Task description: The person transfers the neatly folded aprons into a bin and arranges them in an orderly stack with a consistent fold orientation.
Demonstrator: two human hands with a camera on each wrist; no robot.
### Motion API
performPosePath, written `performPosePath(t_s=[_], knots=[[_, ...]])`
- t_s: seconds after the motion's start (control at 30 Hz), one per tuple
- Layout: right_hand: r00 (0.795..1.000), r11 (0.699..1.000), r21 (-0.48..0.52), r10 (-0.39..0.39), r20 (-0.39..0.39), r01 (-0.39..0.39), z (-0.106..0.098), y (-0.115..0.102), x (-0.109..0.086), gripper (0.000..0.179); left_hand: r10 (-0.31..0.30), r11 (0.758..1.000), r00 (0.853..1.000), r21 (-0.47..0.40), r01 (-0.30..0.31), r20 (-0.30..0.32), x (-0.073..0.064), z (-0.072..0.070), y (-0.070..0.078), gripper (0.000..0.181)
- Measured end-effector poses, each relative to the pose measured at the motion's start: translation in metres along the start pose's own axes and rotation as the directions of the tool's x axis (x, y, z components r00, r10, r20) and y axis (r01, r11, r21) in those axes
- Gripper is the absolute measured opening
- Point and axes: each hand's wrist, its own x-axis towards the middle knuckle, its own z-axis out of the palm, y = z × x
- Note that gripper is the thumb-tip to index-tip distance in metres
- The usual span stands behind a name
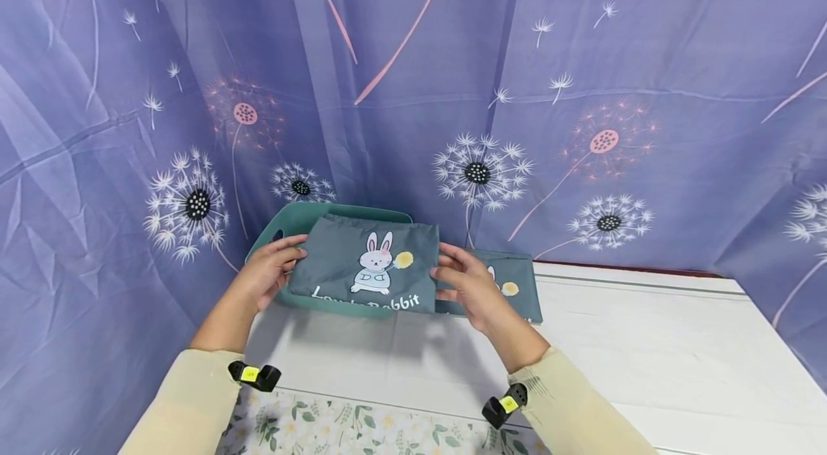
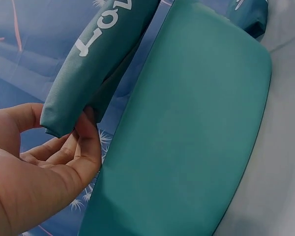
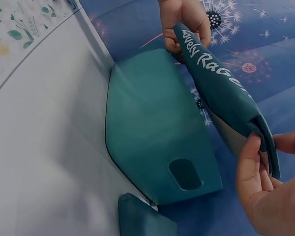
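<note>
A dark teal fabric pouch [image 1: 342, 254] printed with a white rabbit and lettering is held up between both hands, above a green plastic basket [image 1: 362, 309]. My left hand [image 1: 267, 270] pinches its left edge; in the left wrist view the thumb and fingers [image 2: 91, 142] grip a folded corner. At the opposite edge my right hand [image 1: 470, 288] pinches the pouch, fingers beneath and thumb on the outside in the right wrist view. Behind the right hand a second matching pouch [image 1: 522, 288] lies flat on the white table. The basket's inside is mostly hidden by the raised pouch.
The white table [image 1: 620, 340] runs to the right. A purple dandelion-print curtain [image 1: 400, 132] hangs behind and at the left. Along the front lies a floral cloth [image 1: 375, 426]. The basket has an oval handle hole [image 3: 186, 174] in its side.
</note>
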Motion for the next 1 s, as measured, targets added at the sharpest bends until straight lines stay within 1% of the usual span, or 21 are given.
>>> performPosePath(t_s=[0.23,0.43,0.67,0.7,0.9,0.93,1.0], knots=[[1.000,1.000,0.004,-0.001,0.003,0.001,0.003,0.001,0.004,0.068,0.001,1.000,1.000,-0.013,-0.001,0.001,0.001,-0.005,0.002,0.058],[1.000,1.000,0.019,0.010,0.009,-0.010,0.007,0.001,0.007,0.069,-0.009,1.000,1.000,-0.005,0.009,-0.012,0.002,-0.009,0.004,0.057],[1.000,1.000,0.026,0.005,0.023,-0.006,0.012,-0.001,0.008,0.070,-0.014,0.999,1.000,-0.051,0.014,-0.015,0.003,-0.014,0.007,0.057],[1.000,1.000,0.028,0.004,0.024,-0.005,0.013,-0.001,0.008,0.070,-0.010,0.999,1.000,-0.053,0.009,-0.015,0.004,-0.014,0.008,0.056],[1.000,0.999,0.039,0.000,0.023,-0.001,0.018,-0.003,0.009,0.070,0.015,0.997,1.000,-0.081,-0.017,-0.022,0.006,-0.018,0.010,0.030],[1.000,0.999,0.041,-0.001,0.022,0.000,0.019,-0.003,0.010,0.069,0.014,0.997,1.000,-0.079,-0.016,-0.024,0.006,-0.019,0.010,0.029],[1.000,0.999,0.045,0.000,0.020,-0.001,0.020,-0.003,0.010,0.069,0.012,0.998,1.000,-0.060,-0.013,-0.024,0.007,-0.020,0.012,0.031]])
